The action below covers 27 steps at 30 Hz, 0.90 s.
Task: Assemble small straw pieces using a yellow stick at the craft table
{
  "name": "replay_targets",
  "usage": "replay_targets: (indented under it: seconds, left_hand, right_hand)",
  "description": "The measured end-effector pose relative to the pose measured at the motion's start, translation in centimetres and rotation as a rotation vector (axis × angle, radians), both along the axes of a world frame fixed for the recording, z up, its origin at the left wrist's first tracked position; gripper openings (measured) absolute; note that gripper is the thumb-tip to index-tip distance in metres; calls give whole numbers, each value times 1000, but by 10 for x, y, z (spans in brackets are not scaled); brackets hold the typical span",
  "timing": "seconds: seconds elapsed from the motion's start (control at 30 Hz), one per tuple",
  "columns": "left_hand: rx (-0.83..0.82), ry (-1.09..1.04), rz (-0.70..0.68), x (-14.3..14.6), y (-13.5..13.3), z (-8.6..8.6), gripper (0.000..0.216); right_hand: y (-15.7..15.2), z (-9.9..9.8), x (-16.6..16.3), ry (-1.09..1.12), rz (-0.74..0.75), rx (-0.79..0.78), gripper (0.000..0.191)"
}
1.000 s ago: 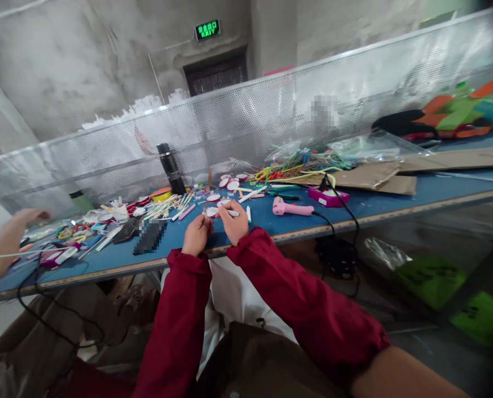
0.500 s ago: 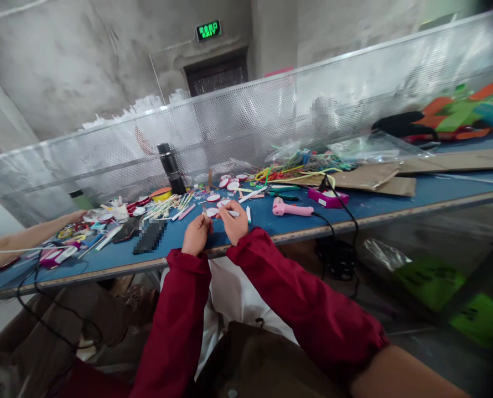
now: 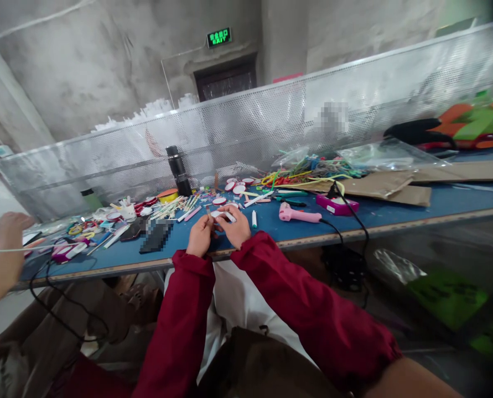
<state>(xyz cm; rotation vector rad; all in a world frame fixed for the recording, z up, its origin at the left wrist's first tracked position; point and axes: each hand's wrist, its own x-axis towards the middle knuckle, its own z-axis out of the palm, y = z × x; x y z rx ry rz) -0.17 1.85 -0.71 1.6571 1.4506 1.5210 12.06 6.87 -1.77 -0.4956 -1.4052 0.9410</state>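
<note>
My right hand (image 3: 237, 228) is closed around a white marker-like pen (image 3: 231, 216), its front end pointing toward my other hand. Close beside it, my left hand (image 3: 200, 235) pinches a small piece with a brownish tip (image 3: 208, 210), too small to name. Both hands are near the front edge of the blue table (image 3: 266, 228), with their fingertips almost meeting. To the right of them a short white piece with a teal end (image 3: 254, 219) lies on the table. Several white discs with red rims (image 3: 238, 189) are scattered behind my hands.
A pink handheld tool (image 3: 299, 214) lies corded beside a magenta box (image 3: 336, 204). Left of me are a dark phone-like slab (image 3: 157, 236), thin sticks and a black bottle (image 3: 178, 171). Cardboard (image 3: 379, 185) and coloured cords lie right. A co-worker's arm (image 3: 3, 260) enters at left.
The camera view has shifted slightly, moving the scene rightward. The co-worker's hand has drawn back left from the pile. My hands stay together, with the pen still in the right.
</note>
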Motion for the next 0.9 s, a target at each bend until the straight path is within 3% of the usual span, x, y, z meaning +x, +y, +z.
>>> replay_targets:
  seconds: [0.53, 0.73, 0.9]
  left_hand:
    - [8, 189, -50, -2, 2, -4, 21]
    - [-13, 124, -34, -2, 1, -4, 24]
    - [-31, 19, -51, -3, 4, -9, 25]
  right_hand:
    - [0, 0, 3, -121, -54, 45, 22]
    - [-4, 3, 2, -57, -25, -8, 18]
    - [-7, 6, 5, 114, -79, -45, 44]
